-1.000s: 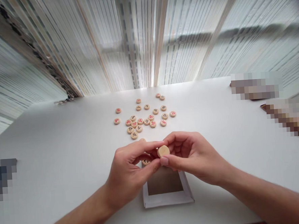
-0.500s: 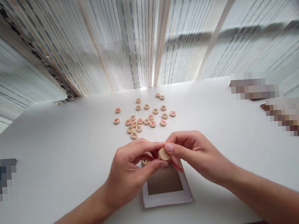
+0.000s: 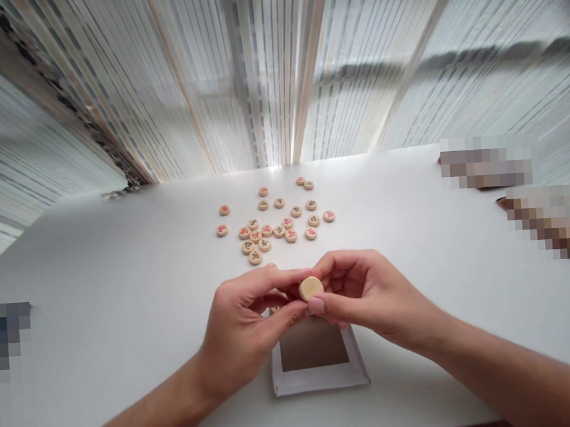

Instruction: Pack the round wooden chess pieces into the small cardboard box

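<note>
Both hands meet over the near middle of a white table (image 3: pixel 124 262). My left hand (image 3: pixel 244 332) and my right hand (image 3: pixel 367 295) pinch one round wooden disc (image 3: pixel 311 288) between their fingertips, its blank face turned towards me. Directly below them lies a small shallow white box (image 3: pixel 319 379) with a brown floor; its far end is hidden by my fingers. Farther back, several wooden chess discs (image 3: pixel 273 224) with red or black characters lie scattered face up.
A striped translucent curtain (image 3: pixel 277 79) hangs along the table's far edge. Blurred brownish shapes (image 3: pixel 489 162) lie at the right edge of the table, and a blurred dark patch (image 3: pixel 2 334) sits at the left edge.
My right thumb slid over the top of the disc half a second ago and is back under it now. The disc tipped down and came up again. Both hands stay in place.
</note>
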### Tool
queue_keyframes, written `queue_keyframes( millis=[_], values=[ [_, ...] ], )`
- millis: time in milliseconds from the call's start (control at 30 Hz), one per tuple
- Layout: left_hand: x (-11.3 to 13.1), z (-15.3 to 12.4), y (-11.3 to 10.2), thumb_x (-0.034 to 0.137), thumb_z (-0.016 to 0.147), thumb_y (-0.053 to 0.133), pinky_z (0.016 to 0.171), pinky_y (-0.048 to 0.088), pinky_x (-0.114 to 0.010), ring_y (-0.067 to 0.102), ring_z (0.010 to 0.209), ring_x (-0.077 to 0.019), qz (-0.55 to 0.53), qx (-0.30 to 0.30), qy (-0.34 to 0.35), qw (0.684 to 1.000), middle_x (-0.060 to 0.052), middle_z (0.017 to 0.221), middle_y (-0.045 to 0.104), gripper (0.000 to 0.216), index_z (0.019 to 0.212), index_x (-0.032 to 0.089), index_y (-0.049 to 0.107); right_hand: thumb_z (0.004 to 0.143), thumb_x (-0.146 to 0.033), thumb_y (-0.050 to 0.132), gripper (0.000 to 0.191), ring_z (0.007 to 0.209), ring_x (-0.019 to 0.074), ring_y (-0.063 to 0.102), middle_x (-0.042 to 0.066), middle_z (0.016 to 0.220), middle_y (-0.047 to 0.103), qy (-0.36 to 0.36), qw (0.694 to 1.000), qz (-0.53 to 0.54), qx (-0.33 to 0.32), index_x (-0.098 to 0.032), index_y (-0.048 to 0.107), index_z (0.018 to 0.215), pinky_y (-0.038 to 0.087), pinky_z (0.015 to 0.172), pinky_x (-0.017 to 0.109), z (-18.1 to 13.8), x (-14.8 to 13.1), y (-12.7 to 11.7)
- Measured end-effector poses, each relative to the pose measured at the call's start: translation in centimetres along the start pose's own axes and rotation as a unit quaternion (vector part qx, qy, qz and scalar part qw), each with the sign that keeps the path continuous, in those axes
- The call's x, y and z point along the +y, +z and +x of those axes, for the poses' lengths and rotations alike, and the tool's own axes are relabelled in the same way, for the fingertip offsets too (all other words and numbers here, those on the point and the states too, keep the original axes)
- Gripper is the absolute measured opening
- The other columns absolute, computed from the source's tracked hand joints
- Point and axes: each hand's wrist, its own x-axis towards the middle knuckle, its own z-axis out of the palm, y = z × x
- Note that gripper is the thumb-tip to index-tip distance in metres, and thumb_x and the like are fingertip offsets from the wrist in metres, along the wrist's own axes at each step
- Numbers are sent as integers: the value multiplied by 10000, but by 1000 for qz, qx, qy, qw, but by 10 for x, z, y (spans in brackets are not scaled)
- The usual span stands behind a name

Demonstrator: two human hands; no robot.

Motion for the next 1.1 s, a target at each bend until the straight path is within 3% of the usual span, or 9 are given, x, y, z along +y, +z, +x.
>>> queue_keyframes(
  millis=[233,400,767,1100],
  values=[
    [-1,-1,2,56,864,844,672,628,-183,739,743,-126,84,-2,87,993,-24,877,843,350,1144,262,879,616,-243,1061,369,584,87,564,-16,645,686,-11,1000,-20,17,-144,729,743,449,547,192,0,3,0],
    [1,-1,3,28,859,838,699,652,-180,785,759,-128,58,-3,72,996,-16,898,846,365,1137,261,875,692,-325,1028,341,571,108,583,13,657,715,-19,999,-48,11,-146,742,746,469,535,220,0,1,-1],
    [1,-2,0,11,887,816,771,692,-194,836,838,-152,10,-27,56,998,-12,939,844,403,1178,287,859,778,-271,976,225,585,100,581,0,637,696,-39,998,-43,-20,-140,794,786,493,573,213,-1,-2,-3],
    [-1,-3,-2,45,873,839,787,727,-295,822,832,-190,-10,-18,29,999,-38,946,829,379,1183,264,862,866,-354,905,223,581,124,634,29,638,726,-60,996,-55,-36,-147,827,835,530,612,255,-1,0,-8]
  ],
)
